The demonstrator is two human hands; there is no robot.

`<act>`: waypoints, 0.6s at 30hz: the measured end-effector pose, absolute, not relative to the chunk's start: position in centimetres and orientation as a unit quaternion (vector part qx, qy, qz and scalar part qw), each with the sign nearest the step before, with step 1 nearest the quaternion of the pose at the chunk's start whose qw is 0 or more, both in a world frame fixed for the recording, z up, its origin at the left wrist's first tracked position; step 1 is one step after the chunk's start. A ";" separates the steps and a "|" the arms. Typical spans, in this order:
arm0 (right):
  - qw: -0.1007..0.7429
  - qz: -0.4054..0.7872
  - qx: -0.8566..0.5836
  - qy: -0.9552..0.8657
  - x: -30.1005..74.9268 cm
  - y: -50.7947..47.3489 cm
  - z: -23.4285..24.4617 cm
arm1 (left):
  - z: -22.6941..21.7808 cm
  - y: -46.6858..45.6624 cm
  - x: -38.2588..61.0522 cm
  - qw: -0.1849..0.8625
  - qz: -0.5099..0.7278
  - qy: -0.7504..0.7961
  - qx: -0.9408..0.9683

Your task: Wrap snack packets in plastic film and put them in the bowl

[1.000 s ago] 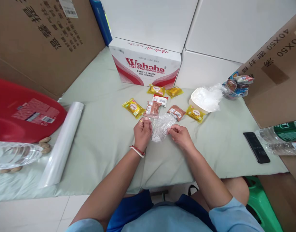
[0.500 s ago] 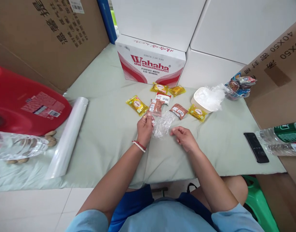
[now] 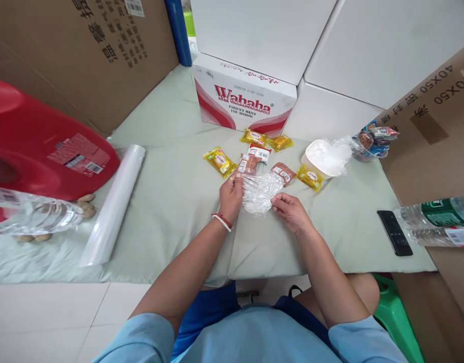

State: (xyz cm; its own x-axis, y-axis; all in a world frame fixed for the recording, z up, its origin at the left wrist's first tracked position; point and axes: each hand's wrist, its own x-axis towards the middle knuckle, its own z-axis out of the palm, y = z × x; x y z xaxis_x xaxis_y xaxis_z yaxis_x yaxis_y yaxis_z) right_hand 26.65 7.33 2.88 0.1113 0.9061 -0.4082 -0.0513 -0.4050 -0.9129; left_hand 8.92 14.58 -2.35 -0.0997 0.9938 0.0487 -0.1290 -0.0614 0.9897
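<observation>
A crinkled piece of clear plastic film (image 3: 260, 194) is stretched between my two hands over the table. My left hand (image 3: 231, 195), with a red and white bracelet at the wrist, pinches its left edge. The right edge is pinched between the thumb and fingers of my right hand (image 3: 288, 212). Just beyond the film lie a brown snack packet (image 3: 283, 173) and a second brown packet (image 3: 248, 164), which overlaps a red and white one (image 3: 259, 153). Yellow wrapped snacks lie around them, one (image 3: 220, 162) at the left and another (image 3: 309, 177) at the right.
Behind stands a Wahaha water carton (image 3: 247, 101). A white bowl (image 3: 311, 161) with plastic in it sits right of the snacks, near a tub of packets (image 3: 373, 143). A phone (image 3: 394, 233) and bottles (image 3: 444, 212) lie right; a film roll (image 3: 114, 206) and red jug (image 3: 46, 146) are left.
My right hand has closed on the film's right edge, and the bunched film is now spread wider between both hands. The whole view has shifted slightly.
</observation>
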 end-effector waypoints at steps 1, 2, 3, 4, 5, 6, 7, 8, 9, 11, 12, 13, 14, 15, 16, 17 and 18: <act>0.419 0.576 -0.612 -0.344 26.8 7.2 3.2 | -2.3 14.5 8.9 0.489 0.566 0.476 0.462; 0.418 0.579 -0.611 -0.342 26.9 7.1 3.3 | -2.3 14.5 8.9 0.485 0.562 0.477 0.470; 0.415 0.581 -0.611 -0.342 27.1 7.0 3.4 | -2.3 14.5 8.9 0.481 0.559 0.477 0.479; 0.411 0.581 -0.613 -0.343 27.2 6.9 3.4 | -2.3 14.5 8.8 0.477 0.557 0.476 0.485; 0.408 0.576 -0.618 -0.346 27.3 6.7 3.2 | -2.3 14.5 8.8 0.476 0.557 0.474 0.489; 0.408 0.561 -0.628 -0.353 27.3 6.6 3.1 | -2.3 14.5 8.8 0.476 0.556 0.473 0.489; 0.412 0.532 -0.642 -0.367 27.3 6.4 2.9 | -2.4 14.6 8.9 0.479 0.557 0.473 0.486; 0.420 0.487 -0.659 -0.391 27.1 6.1 2.6 | -2.5 14.6 8.9 0.483 0.558 0.475 0.479; 0.428 0.428 -0.673 -0.425 26.9 5.7 2.4 | -2.6 14.7 8.9 0.487 0.561 0.478 0.470; 0.431 0.299 -0.671 -0.524 26.1 5.0 1.7 | -2.9 14.9 8.9 0.490 0.565 0.482 0.457; 0.422 0.245 -0.653 -0.579 25.7 4.7 1.4 | -3.0 15.0 8.9 0.489 0.566 0.483 0.455; 0.406 0.202 -0.631 -0.629 25.2 4.4 1.0 | -3.1 15.1 8.9 0.487 0.567 0.483 0.456; 0.386 0.169 -0.612 -0.669 24.8 4.3 0.6 | -3.1 15.1 8.9 0.484 0.568 0.482 0.459; 0.363 0.145 -0.599 -0.698 24.5 4.3 0.2 | -3.2 15.2 8.9 0.483 0.568 0.481 0.460; 0.341 0.128 -0.595 -0.717 24.3 4.3 -0.1 | -3.2 15.2 8.9 0.482 0.569 0.481 0.461; 0.320 0.115 -0.596 -0.727 24.3 4.4 -0.3 | -3.3 15.2 8.8 0.482 0.569 0.482 0.461; 0.304 0.108 -0.599 -0.733 24.3 4.5 -0.4 | -3.3 15.2 8.8 0.481 0.569 0.482 0.460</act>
State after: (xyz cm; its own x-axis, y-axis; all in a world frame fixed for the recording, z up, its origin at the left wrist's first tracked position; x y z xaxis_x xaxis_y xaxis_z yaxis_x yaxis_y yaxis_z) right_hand 24.35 4.54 -0.41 -0.0981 0.9433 0.3172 0.8119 0.2602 -0.5225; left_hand 8.81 15.25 -3.26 -0.1125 0.9918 0.0598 -0.1042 -0.0716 0.9920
